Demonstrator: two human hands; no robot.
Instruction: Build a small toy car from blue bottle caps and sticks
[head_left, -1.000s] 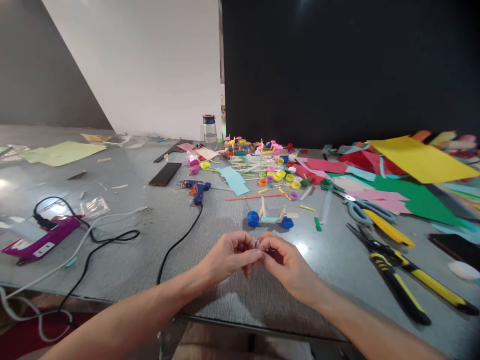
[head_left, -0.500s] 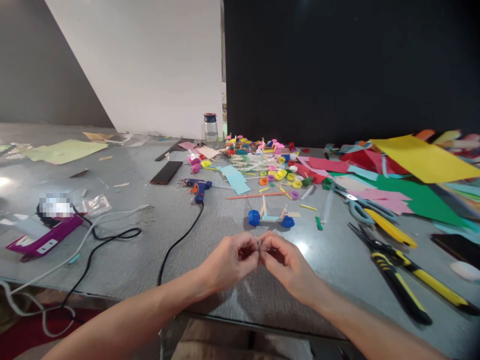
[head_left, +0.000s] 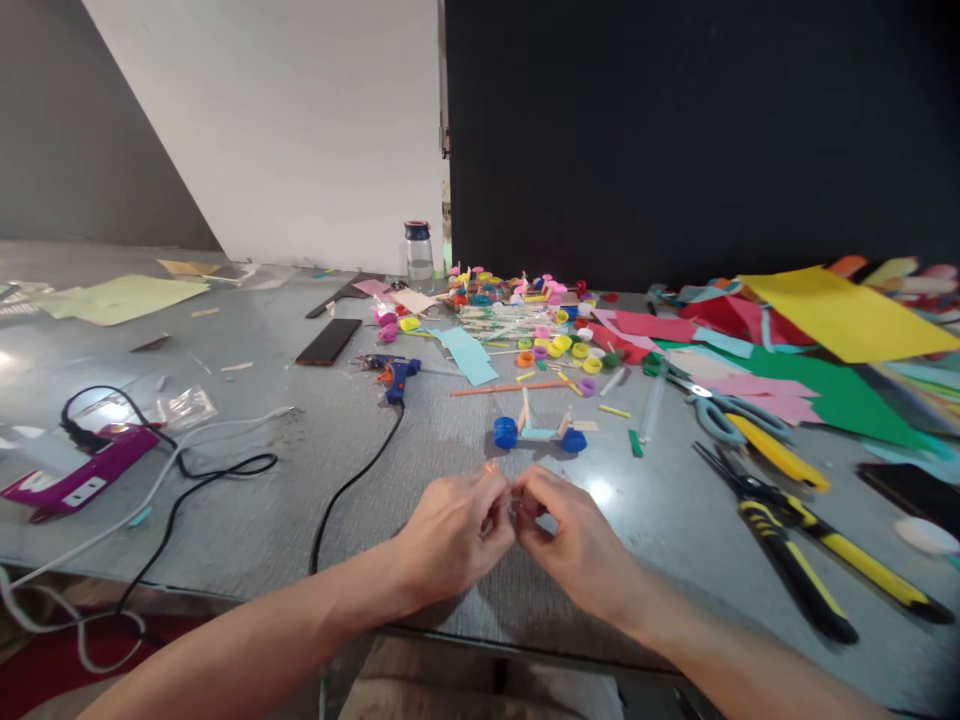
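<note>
Near edge: the two hands are positioned above the tabletop (head_left: 435, 430), close to its near edge. The fingers of the left hand (head_left: 457, 525) and of the right hand (head_left: 574, 535) are curled into closed pinches, with the fingertips almost meeting. Whether a small piece is gripped between them cannot be told, as any such piece is hidden by the fingers.

Primary relation: the small model with blue wheels, pale wooden sticks and a light-blue deck (head_left: 540, 434) is located just beyond the fingertips, on the far side, not touched. Its long axis is laid left to right, across the line of reach. The left wheels are placed nearer the left hand; the middle and right wheels, nearer the right hand.

Lateral limits: the left side is bounded by the black cord (head_left: 324, 522), run from the blue glue gun (head_left: 396, 385) to the near edge. The right side is bounded by the black-and-yellow long-nosed pliers (head_left: 754, 490), spaced well apart from the right hand. A small green strip (head_left: 635, 443) is found just right of the model.

Far side: a thin orange-brown stick (head_left: 510, 387) is laid behind the model, roughly parallel to it. Beyond it, loose coloured rings (head_left: 562, 345) are scattered. A clear bottle with a dark lid (head_left: 419, 258) is stood farther back.
</note>
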